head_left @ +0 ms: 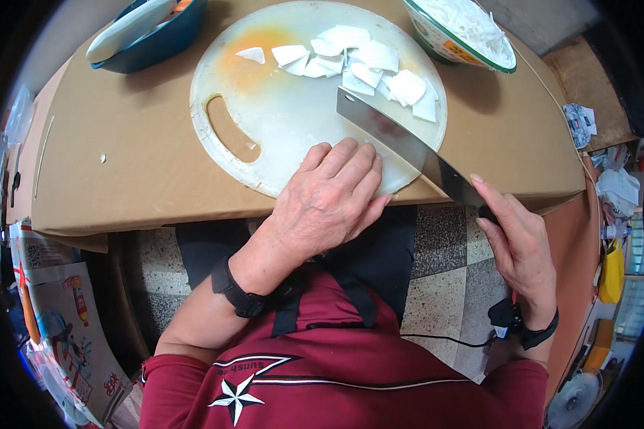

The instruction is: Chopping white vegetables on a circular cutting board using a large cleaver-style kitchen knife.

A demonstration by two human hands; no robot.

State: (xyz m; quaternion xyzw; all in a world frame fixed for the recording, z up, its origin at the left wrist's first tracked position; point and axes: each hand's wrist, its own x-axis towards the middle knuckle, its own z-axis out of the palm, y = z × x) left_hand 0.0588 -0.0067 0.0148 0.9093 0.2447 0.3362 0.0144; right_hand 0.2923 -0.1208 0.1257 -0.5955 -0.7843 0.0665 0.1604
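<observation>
My right hand (511, 232) grips the handle of a kitchen cleaver (408, 139), its broad blade slanting up and left over the cutting board (279, 161). Near the board's front edge rests my left hand (336, 189), fingers curled and pressed together; whatever lies under them is hidden. Thin white vegetable slices (368, 61), radish-like, are heaped across the far right part of the round white board, beyond the blade tip. One small slice (251, 54) lies apart, on an orange-stained patch.
A patterned bowl (451, 43) of white shreds (472, 25) stands at the far right. At the far left, a dark teal basin (150, 46) holds a pale long piece and something orange. Brown covering (122, 179) lies over the table; its front edge is close to my body.
</observation>
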